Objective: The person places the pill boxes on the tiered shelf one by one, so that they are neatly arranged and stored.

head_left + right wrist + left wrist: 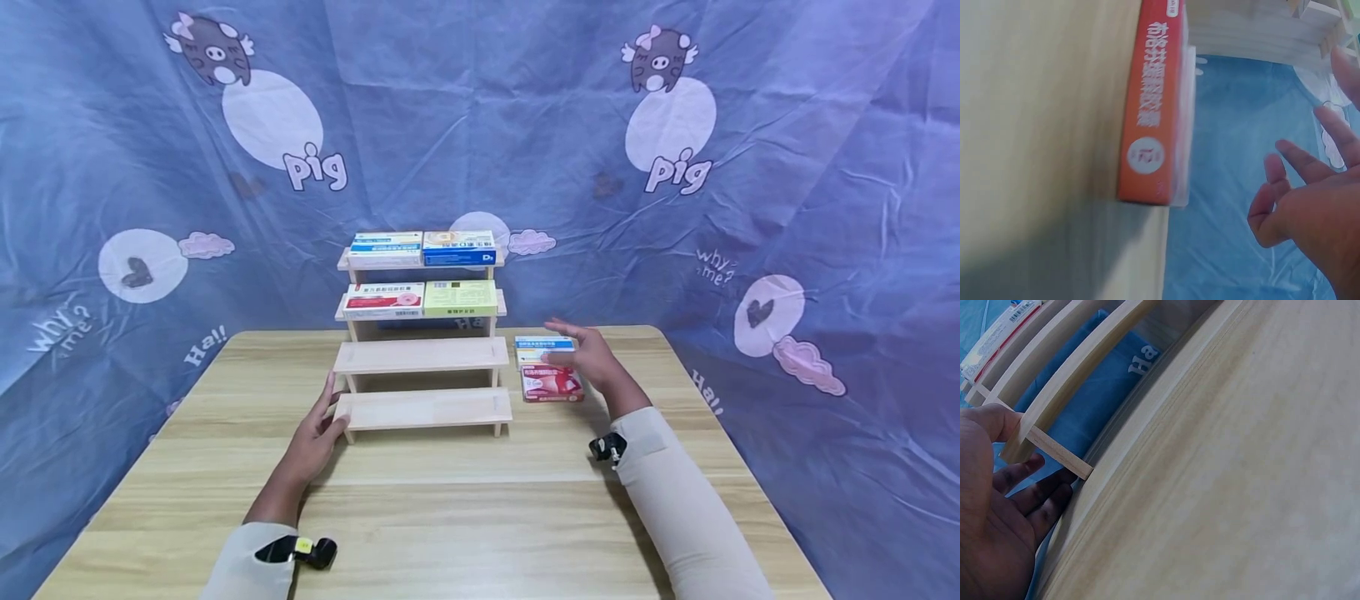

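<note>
At the left of the middle of the head picture, we see the left hand (313,437) holding the end of the wooden rack (420,356), and the left wrist view shows a finger or thumb over the bottom shelf and other fingers bent under it. The rack stands in the middle; its low shelves are bare. The top shelf has a white and blue box (386,250) and a deep blue box (459,250). Under them sit a white and red box (384,302) and a green box (460,300). Right of the rack, on the table (450,533), we find a flat blue box (532,350) with a bright red box (551,383) just below it in the frame. We think both are light, a bit slippery and easy to squash, so we would pinch the stiff short ends softly. Farthest right, the right hand (588,358) is over them, fingers spread, holding nothing; we can't tell if it touches the blue one.
</note>
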{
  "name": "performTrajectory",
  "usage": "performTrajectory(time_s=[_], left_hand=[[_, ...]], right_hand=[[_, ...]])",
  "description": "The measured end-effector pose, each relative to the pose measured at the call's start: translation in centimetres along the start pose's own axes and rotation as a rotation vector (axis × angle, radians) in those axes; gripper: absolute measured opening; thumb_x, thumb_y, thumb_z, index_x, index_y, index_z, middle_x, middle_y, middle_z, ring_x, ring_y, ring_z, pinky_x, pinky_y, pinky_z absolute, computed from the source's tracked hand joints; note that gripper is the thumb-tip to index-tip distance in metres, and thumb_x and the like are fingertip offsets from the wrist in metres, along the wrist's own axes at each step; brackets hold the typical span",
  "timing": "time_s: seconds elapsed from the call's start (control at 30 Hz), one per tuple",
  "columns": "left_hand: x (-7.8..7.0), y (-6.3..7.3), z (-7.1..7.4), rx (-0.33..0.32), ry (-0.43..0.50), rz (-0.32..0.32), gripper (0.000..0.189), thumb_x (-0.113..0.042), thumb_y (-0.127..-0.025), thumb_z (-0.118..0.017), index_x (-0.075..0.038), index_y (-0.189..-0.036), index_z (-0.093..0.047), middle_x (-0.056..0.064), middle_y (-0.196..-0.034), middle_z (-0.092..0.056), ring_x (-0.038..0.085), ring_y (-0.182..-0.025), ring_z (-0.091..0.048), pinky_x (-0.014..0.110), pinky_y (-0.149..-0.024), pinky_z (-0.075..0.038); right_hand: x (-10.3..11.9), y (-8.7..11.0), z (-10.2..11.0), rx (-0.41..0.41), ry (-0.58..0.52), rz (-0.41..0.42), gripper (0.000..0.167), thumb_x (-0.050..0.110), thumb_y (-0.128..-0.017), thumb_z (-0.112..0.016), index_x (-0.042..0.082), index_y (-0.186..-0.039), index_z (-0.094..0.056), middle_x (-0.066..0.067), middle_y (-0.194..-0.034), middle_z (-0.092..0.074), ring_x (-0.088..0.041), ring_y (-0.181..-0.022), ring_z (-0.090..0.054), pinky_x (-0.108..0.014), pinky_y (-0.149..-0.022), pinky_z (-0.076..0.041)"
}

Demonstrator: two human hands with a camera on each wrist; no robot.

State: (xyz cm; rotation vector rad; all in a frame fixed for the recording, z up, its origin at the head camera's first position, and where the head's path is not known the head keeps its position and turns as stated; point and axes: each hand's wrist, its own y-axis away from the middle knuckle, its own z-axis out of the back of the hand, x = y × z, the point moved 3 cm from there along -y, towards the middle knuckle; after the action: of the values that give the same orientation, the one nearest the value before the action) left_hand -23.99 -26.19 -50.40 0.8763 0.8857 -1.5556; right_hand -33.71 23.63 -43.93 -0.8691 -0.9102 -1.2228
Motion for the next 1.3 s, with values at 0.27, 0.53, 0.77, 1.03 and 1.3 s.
performTrajectory(time_s=[0.27,0.53,0.77,1.03,1.3], left_hand=[[0.4,0.0,0.0,0.004,0.026,-0.006,0.079,-0.024,-0.118,-0.049,-0.033,-0.176,0.004,0.03,-0.179,-0.021,0.052,-0.165,-0.025,0.064,-0.129,-0.028],[0.3,-0.1,0.0,0.005,0.023,-0.003,0.078,-0.023,-0.119,-0.048,-0.03,-0.177,0.004,0.031,-0.178,-0.022,0.054,-0.163,-0.03,0.063,-0.128,-0.029],[0.2,0.0,0.1,0.006,0.003,0.006,0.079,-0.025,-0.119,-0.048,-0.029,-0.177,0.004,0.031,-0.178,-0.023,0.056,-0.159,-0.035,0.063,-0.126,-0.032],[0.2,-0.1,0.1,0.009,0.012,0.0,0.079,-0.026,-0.118,-0.05,-0.033,-0.176,0.004,0.029,-0.179,-0.024,0.054,-0.161,-0.034,0.052,-0.126,-0.038],[0.0,0.1,0.1,0.007,0.007,0.003,0.079,-0.026,-0.118,-0.05,-0.027,-0.177,0.003,0.029,-0.178,-0.024,0.053,-0.162,-0.033,0.033,-0.122,-0.042]], right_hand=[[-1.0,1.1,0.4,0.018,0.059,0.004,0.072,0.004,-0.09,-0.085,0.007,-0.157,-0.06,-0.02,-0.17,-0.048,-0.048,-0.162,-0.034,-0.07,-0.132,-0.024],[-1.9,2.1,1.2,0.021,0.113,-0.013,0.072,0.01,-0.091,-0.087,0.009,-0.158,-0.059,-0.023,-0.169,-0.047,-0.05,-0.158,-0.038,-0.072,-0.127,-0.031],[-2.9,2.8,1.7,0.027,0.104,-0.058,0.074,0.009,-0.091,-0.086,0.007,-0.159,-0.057,-0.027,-0.163,-0.05,-0.049,-0.152,-0.042,-0.073,-0.126,-0.03],[-3.8,3.0,1.9,0.016,0.075,-0.057,0.07,0.01,-0.091,-0.086,0.005,-0.156,-0.06,-0.028,-0.159,-0.053,-0.05,-0.152,-0.042,-0.073,-0.129,-0.024],[-4.5,3.6,2.3,-0.028,0.069,-0.056,0.06,0.011,-0.092,-0.085,-0.001,-0.148,-0.066,-0.024,-0.164,-0.051,-0.049,-0.148,-0.046,-0.071,-0.128,-0.026]])
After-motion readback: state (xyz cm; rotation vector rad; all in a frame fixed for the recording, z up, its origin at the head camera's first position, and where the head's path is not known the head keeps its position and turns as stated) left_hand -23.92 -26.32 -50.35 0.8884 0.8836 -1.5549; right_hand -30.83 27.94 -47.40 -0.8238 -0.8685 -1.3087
